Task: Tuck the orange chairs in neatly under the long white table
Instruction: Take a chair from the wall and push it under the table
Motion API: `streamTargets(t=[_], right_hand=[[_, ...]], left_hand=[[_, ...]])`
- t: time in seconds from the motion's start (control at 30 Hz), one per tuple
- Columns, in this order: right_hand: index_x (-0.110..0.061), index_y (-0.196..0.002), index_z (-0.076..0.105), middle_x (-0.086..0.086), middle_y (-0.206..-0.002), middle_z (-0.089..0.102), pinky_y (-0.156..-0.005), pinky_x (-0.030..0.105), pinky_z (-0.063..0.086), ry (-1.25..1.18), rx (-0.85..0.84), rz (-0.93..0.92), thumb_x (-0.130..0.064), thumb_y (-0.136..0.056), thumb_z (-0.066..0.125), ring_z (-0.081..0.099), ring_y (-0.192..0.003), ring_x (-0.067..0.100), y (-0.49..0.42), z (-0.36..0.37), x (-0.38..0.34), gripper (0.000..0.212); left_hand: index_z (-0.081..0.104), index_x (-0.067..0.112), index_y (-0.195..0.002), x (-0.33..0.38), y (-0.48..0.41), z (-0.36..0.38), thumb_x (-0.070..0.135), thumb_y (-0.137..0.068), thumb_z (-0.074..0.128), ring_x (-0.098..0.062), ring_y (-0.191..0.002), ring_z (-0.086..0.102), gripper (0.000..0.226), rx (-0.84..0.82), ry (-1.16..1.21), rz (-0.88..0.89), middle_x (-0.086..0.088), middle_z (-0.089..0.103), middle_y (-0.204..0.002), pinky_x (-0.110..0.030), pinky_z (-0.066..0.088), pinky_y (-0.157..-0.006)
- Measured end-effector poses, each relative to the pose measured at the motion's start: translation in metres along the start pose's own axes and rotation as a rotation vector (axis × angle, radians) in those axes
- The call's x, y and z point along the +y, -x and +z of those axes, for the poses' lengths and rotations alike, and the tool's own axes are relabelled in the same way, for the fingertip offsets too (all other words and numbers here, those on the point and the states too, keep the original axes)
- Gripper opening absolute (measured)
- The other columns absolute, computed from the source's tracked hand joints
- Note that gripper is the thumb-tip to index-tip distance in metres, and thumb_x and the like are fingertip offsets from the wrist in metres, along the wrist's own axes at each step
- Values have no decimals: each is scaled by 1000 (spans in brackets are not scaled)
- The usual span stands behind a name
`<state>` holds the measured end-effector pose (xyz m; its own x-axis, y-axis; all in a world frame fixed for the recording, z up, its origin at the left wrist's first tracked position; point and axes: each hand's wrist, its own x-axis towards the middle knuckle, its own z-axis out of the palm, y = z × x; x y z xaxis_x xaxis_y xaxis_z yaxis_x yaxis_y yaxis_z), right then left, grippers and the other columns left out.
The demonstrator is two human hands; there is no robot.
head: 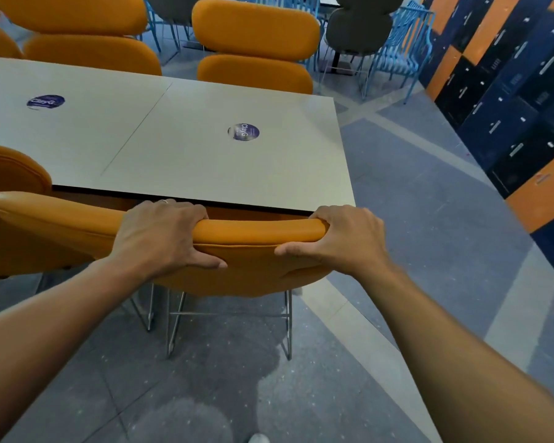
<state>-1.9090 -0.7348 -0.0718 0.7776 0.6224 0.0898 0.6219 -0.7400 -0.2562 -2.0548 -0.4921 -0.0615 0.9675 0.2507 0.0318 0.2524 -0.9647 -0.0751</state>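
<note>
A: Status?

B: I've got both hands on the near orange padded chair with wire legs (pixel 256 230). Left hand (pixel 160 238) and right hand (pixel 343 241) are curled over its top rail. It's at 6 o'clock, backrest just beside the edge of the long white flat-topped counter (pixel 189 155).

A: What's left?

B: A last nudge, I'd say. Orange chair at 12 o'clock (pixel 256 43) and orange chair at 11 o'clock (pixel 87 36) look tucked. Orange chair at 9 o'clock (pixel 10 177) is close in. Beyond that, can't tell.

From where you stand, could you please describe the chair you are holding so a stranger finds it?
Find the long white table, then its near edge by the right corner. The orange chair there is the only one whose backrest top the left hand and the right hand grip.
</note>
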Motion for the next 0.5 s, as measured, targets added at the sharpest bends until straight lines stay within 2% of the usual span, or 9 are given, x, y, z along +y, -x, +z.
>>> streamTargets(t=[0.1,0.2,0.33,0.43,0.5], right_hand=[[-32,-96,69,-13,-83,68,-66,26,44,7,2,14,-102,-50,36,62,-78,10,2,1,-2,91],[-31,-91,70,-13,-78,67,-64,25,45,13,20,34,-103,-49,35,61,-74,9,6,2,-6,91],[-28,-84,69,-14,-73,66,-62,24,47,-9,70,37,-110,-41,18,60,-67,8,16,6,-17,106],[-29,-89,70,-15,-77,66,-60,20,43,13,73,43,-106,-47,28,59,-69,6,26,10,-28,97],[-30,-91,70,-14,-79,66,-60,20,43,14,79,45,-107,-46,25,60,-71,7,30,11,-34,100]], left_hand=[[56,35,-106,-3,2,-2,96,-51,41,-10,-77,52,84,-13,5,8,13,56,-89,-29,38,-63],[56,36,-105,-7,2,-1,97,-51,39,-10,-79,53,84,-12,12,31,13,57,-90,-29,38,-63],[56,38,-105,-21,5,3,101,-49,28,-10,-83,55,89,-10,25,86,13,61,-94,-28,38,-64],[55,39,-106,-32,11,4,101,-49,23,-7,-82,50,90,-9,38,120,14,61,-95,-28,37,-64],[55,39,-107,-36,14,3,101,-50,25,-7,-82,49,89,-14,41,133,14,61,-96,-28,37,-64]])
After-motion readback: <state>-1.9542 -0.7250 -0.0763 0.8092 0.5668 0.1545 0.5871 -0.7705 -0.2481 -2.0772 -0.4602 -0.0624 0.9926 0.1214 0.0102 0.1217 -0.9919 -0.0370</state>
